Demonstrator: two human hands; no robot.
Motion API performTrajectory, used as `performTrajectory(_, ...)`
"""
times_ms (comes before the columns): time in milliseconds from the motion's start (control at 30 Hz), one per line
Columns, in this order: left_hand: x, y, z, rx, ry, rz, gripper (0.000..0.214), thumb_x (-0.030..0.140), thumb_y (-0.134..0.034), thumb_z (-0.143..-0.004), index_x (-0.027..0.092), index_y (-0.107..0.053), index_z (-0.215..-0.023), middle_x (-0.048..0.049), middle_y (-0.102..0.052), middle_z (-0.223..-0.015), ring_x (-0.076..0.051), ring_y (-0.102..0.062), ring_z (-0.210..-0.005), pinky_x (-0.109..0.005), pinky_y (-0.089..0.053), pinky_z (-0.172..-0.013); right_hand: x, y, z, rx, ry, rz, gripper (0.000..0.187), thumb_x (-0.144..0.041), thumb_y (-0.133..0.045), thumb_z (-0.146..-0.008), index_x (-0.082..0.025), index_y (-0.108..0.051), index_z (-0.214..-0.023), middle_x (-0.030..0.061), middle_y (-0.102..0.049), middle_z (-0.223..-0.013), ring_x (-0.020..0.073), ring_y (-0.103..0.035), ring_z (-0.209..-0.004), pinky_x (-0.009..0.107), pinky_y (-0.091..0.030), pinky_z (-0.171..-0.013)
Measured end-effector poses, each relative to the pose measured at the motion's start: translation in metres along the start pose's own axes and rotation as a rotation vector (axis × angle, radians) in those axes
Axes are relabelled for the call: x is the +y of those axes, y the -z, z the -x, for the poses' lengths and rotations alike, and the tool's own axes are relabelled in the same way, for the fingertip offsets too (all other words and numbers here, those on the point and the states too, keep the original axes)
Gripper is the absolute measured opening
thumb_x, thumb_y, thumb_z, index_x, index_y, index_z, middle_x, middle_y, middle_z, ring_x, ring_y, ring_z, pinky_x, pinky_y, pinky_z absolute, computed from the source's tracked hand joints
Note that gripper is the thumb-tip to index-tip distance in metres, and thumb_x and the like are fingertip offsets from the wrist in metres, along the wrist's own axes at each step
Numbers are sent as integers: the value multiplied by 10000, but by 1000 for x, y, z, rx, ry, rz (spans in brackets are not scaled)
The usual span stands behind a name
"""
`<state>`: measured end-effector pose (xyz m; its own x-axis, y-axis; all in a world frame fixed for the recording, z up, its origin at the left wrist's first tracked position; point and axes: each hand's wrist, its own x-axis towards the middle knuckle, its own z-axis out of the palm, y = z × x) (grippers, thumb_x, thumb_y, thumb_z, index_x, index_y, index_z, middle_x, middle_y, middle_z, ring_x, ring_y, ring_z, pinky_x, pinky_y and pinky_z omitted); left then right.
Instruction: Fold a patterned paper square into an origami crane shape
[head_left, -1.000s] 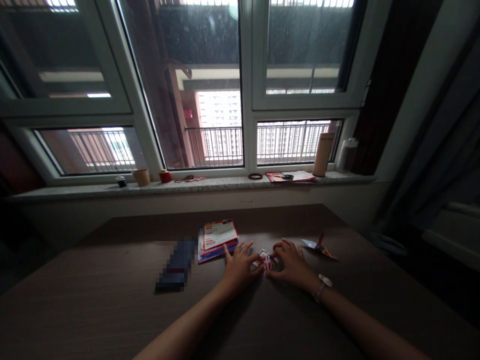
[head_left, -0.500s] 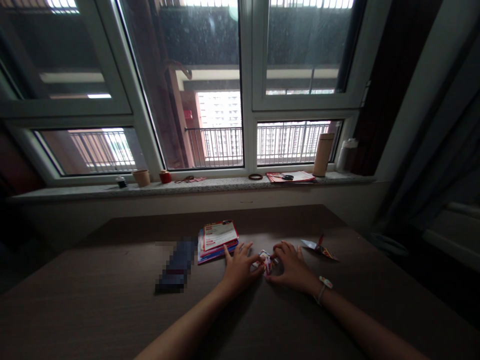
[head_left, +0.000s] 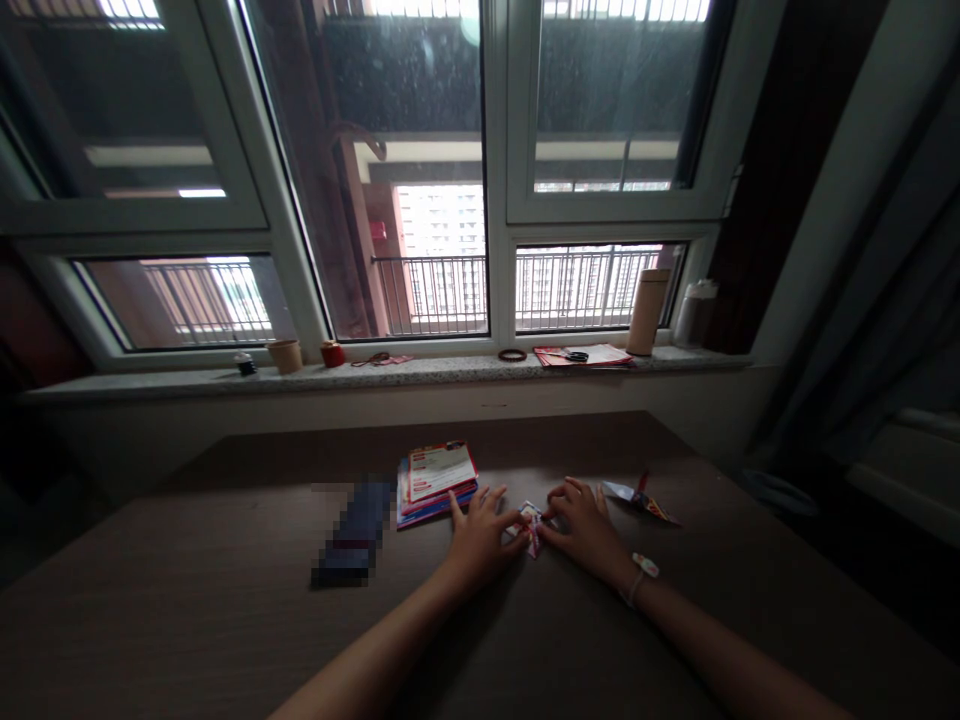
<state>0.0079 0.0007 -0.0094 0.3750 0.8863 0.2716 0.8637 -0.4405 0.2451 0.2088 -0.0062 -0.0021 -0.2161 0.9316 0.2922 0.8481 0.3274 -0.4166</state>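
Observation:
A small folded piece of patterned red and white paper (head_left: 530,524) lies on the dark wooden table (head_left: 225,620) between my two hands. My left hand (head_left: 478,538) pinches its left side with thumb and forefinger while the other fingers spread out. From the other side, my right hand (head_left: 586,525) grips the paper with curled fingers; a pale band sits on that wrist. A finished folded paper figure (head_left: 640,500) rests on the table just right of my right hand.
A stack of red and blue leaflets (head_left: 437,478) lies left of my left hand, and a blurred dark flat object (head_left: 355,530) further left. The window sill holds a tall tan cylinder (head_left: 646,311), a white jug (head_left: 691,309), papers with scissors (head_left: 581,354), a ring, two small cups.
Both hands stay on the small folded paper and shift their fingers slightly. The view has tipped a little. Nothing else has moved.

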Motion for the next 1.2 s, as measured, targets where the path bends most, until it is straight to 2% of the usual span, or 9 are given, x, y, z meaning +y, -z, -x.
performTrajectory(267,-2,-2,0,7,-9,-5,260,518,-585,-843,447,-644,-1086,7,-444,-1433,-323,-315,-1347,-755,40,-1017,3,2,3,-63,44,21,447,-595,-669,-683,-269,-634,-985,51,-540,-1214,328,-296,-1332,607,-105,-1107)
performTrajectory(567,-3,-2,1,13,-22,-18,262,516,-580,-848,453,-637,-1097,3,-448,-1428,-315,-328,-1341,-754,29,-1019,5,0,4,-55,80,39,482,-609,-673,-671,-269,-610,-1007,59,-535,-1221,330,-292,-1336,613,-48,-1114)
performTrajectory(767,-3,-2,0,6,-19,-14,267,523,-577,-847,444,-640,-1095,0,-445,-1431,-313,-325,-1342,-752,36,-1019,5,0,5,-52,73,20,530,-626,-703,-645,-273,-603,-1027,58,-532,-1230,333,-328,-1314,624,-80,-1110)
performTrajectory(967,-3,-2,0,0,-12,-4,268,524,-571,-849,444,-640,-1095,-2,-440,-1437,-305,-308,-1353,-740,44,-1025,3,0,5,27,91,47,360,-565,-623,-766,-272,-627,-976,44,-583,-1152,309,-383,-1274,614,-126,-1103)
performTrajectory(1200,-2,0,0,-14,-8,3,262,529,-579,-841,440,-649,-1077,5,-450,-1430,-311,-310,-1352,-744,42,-1023,-2,0,1,110,103,93,174,-409,-626,-790,-264,-649,-882,17,-636,-1039,299,-424,-1237,632,-84,-1096)
